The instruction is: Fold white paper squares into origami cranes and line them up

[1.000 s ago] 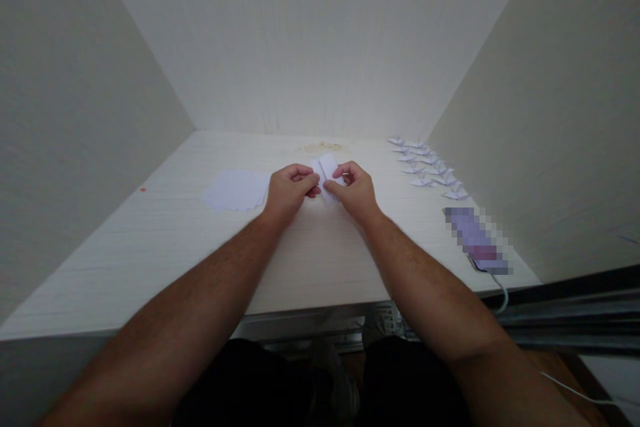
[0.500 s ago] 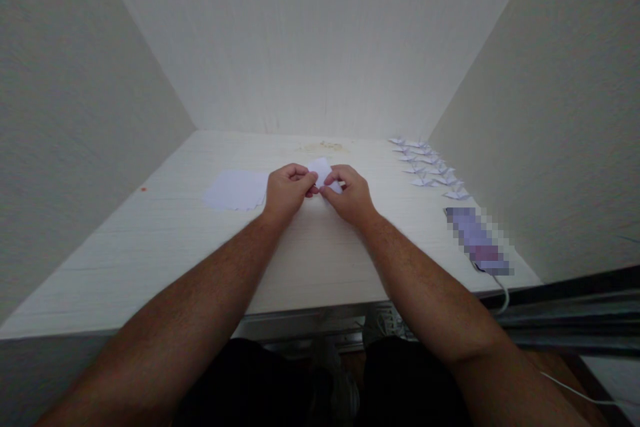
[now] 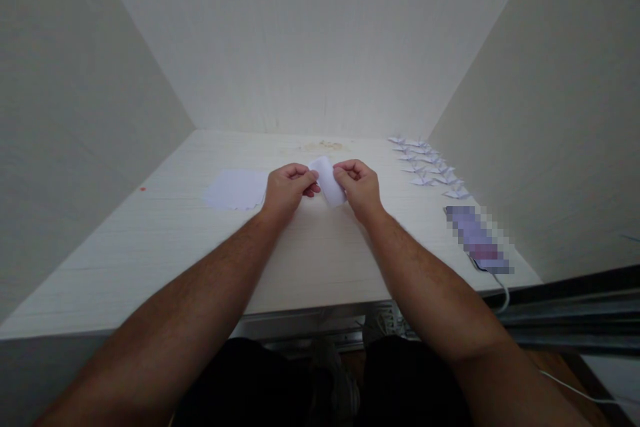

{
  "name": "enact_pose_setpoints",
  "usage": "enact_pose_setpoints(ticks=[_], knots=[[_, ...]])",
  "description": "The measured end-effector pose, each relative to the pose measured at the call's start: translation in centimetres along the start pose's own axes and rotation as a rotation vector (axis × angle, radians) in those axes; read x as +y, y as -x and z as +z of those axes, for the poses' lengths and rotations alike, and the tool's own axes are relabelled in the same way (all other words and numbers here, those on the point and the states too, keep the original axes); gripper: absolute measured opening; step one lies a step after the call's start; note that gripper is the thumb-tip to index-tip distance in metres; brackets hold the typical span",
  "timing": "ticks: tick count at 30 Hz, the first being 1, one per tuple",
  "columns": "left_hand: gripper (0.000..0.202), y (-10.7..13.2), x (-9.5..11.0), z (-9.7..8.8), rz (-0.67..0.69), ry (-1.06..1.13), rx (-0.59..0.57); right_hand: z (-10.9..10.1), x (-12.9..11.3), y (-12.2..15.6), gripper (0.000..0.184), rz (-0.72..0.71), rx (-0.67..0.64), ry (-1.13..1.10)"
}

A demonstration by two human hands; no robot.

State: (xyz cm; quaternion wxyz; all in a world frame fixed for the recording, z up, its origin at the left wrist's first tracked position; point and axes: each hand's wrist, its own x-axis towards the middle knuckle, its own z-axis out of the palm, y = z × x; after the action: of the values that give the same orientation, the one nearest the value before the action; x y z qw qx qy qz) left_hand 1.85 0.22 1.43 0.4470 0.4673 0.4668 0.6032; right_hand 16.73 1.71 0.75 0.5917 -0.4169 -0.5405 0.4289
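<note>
Over the middle of a pale wooden table (image 3: pixel 150 253), both my hands pinch one small folded piece of white paper (image 3: pixel 327 180). My left hand (image 3: pixel 289 188) grips its left edge with curled fingers. My right hand (image 3: pixel 359 188) holds its right edge between thumb and fingertips. The paper stands tilted between the two hands, a little above the tabletop.
A stack of flat white paper sheets (image 3: pixel 235 189) lies left of my hands. Several small folded paper figures (image 3: pixel 430 168) sit in rows at the right rear. A pixelated flat device (image 3: pixel 477 239) with a white cable (image 3: pixel 503 293) lies near the right edge. Walls enclose three sides.
The paper has been turned and refolded between my fingers; it now shows as a narrower tilted strip. My right hand has shifted slightly up and to the right.
</note>
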Motion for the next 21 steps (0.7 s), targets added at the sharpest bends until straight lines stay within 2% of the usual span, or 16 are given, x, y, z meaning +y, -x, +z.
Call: enact_pose_setpoints(ticks=[21], knots=[[0.020, 0.08, -0.20, -0.12, 0.030, -0.025, -0.052, 0.30, 0.00, 0.14, 0.028, -0.017, 0.065, -0.015]])
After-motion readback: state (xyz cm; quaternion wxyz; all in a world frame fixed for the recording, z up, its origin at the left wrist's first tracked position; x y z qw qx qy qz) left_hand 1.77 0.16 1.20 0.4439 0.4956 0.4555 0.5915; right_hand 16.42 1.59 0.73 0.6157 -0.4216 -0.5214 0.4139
